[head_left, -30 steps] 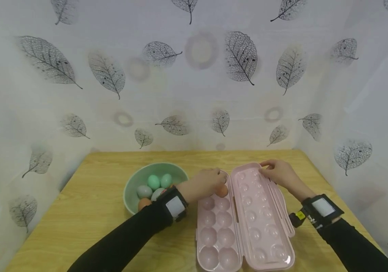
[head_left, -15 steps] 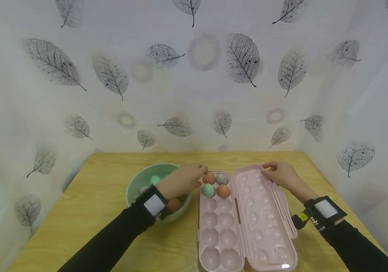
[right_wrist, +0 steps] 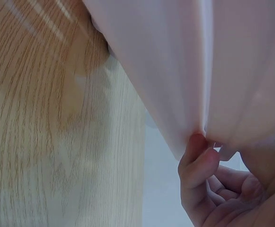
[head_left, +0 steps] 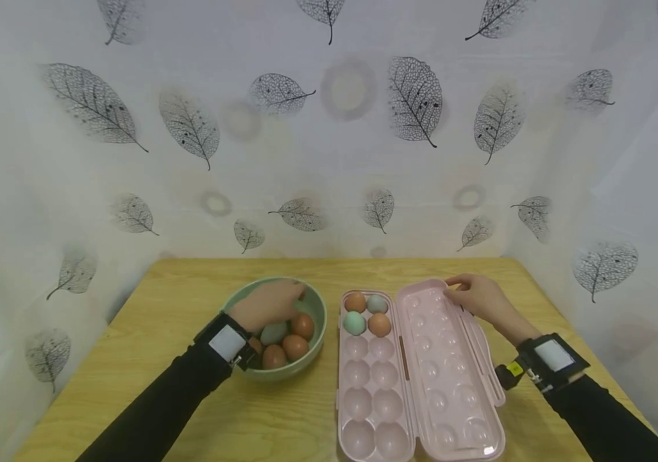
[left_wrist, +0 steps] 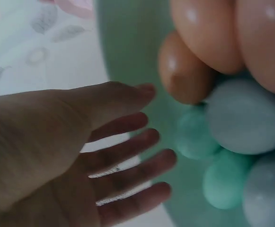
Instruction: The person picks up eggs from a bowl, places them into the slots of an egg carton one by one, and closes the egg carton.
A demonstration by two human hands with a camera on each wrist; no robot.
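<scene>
My left hand is over the green bowl, fingers spread and holding nothing. In the left wrist view its fingertips are near a brown egg and a mint-green egg. Brown eggs and a grey-green egg show in the bowl; the hand hides others. To the right, the pink egg box lies open. Its far cups hold two brown eggs, a grey egg and a mint-green egg. My right hand pinches the far corner of the lid.
Everything stands on a wooden table. Behind and beside it hangs a pale cloth printed with dark leaves. A dark camera on the right wrist is beside the lid's outer edge.
My left hand set a brown egg down in the egg box, let go and moved left over the bowl. The right hand has stayed on the lid.
</scene>
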